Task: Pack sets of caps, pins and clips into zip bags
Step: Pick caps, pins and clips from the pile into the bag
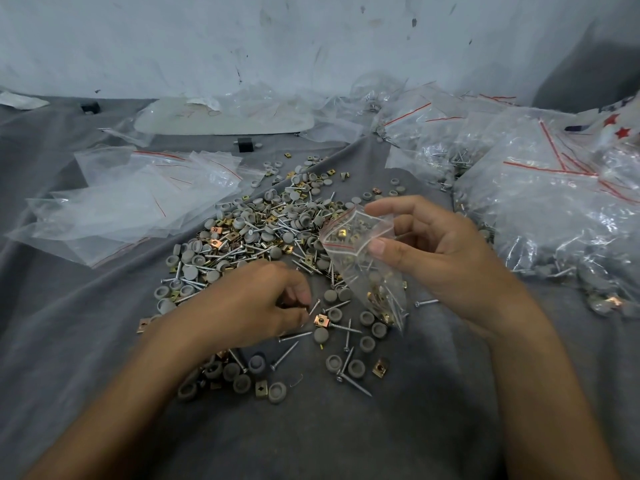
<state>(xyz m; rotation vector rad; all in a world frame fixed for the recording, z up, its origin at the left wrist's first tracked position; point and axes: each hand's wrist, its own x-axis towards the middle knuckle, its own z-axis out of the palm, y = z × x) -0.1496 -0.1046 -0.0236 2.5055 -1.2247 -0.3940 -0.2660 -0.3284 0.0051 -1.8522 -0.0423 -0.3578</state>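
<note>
A loose heap [263, 223] of grey round caps, silver pins and brass clips covers the middle of the grey cloth [104, 341]. My right hand [440, 258] pinches a small clear zip bag [363, 268] by its open mouth; clips and pins lie inside it. My left hand [263, 303] is down on the cloth with its fingers curled, pinching small parts at its fingertips; I cannot tell which parts. A brass clip [321, 321] and a grey cap [320, 335] lie just right of those fingertips.
Empty zip bags [138, 199] with red strips lie flat at the left. Filled bags [540, 188] pile up at the right and back right. A white board [221, 117] lies at the back, near the pale wall [311, 39].
</note>
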